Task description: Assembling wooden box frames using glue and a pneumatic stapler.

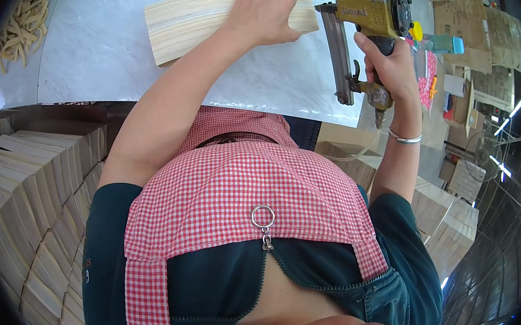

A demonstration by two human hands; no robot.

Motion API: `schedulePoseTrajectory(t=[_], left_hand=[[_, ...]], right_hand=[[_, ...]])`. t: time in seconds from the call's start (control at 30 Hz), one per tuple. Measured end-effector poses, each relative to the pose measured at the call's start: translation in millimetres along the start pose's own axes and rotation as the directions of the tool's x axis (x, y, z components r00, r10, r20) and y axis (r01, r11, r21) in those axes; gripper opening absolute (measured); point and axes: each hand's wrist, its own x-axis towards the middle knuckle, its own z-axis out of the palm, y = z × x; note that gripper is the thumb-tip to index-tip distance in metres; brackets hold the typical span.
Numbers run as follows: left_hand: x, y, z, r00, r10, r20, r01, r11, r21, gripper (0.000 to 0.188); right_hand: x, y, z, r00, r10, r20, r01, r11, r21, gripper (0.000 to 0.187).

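A pale, striped-grain wooden piece (197,21), long and boxy, lies on the light marbled tabletop. My left hand (263,13) grips it near its right end, the fingers reaching over the far edge and the thumb along the near side. In my right hand (392,68) is a pneumatic staple gun (371,14) with a gold-brown body, black grip and long magazine. It is held upright, and its nose is just off the right end of the wooden piece. What lies under the wooden piece is hidden.
Rubber-band-like tan strips (25,28) are heaped at the table's far left. Tall stacks of wooden pieces (30,184) stand at left, with more stacks (451,219) at right. Cardboard boxes (463,24) and a turquoise-capped bottle (450,44) are beyond the right hand.
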Motion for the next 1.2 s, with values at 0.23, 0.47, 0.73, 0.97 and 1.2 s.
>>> schedulePoseTrajectory(t=[0.23,0.47,0.73,0.97,1.2], left_hand=[[2.9,4.8,-10.7,0.995,-0.035,0.095,0.036,0.999,-0.013,0.051],[2.3,5.9,-2.7,0.994,-0.077,0.081,0.074,0.996,0.047,0.044],[-3.7,5.0,11.8,0.989,-0.136,-0.059,0.141,0.985,0.096,0.037],[-3.0,2.6,12.0,0.989,-0.142,-0.034,0.144,0.987,0.064,0.037],[-4.5,-1.1,17.8,0.99,-0.094,-0.109,0.104,0.991,0.089,0.042]], right_hand=[[10.2,-0.4,1.2,1.0,0.011,0.029,-0.01,0.999,-0.04,0.036],[16.1,-7.7,-5.7,0.997,0.029,0.068,-0.025,0.999,-0.047,0.035],[42.1,-19.8,-8.4,0.998,-0.031,0.048,0.033,0.998,-0.045,0.039],[58.1,-26.4,-1.4,0.999,-0.006,0.054,0.012,0.994,-0.112,0.041],[65.5,-32.8,-7.4,0.994,-0.002,0.108,0.02,0.986,-0.163,0.042]])
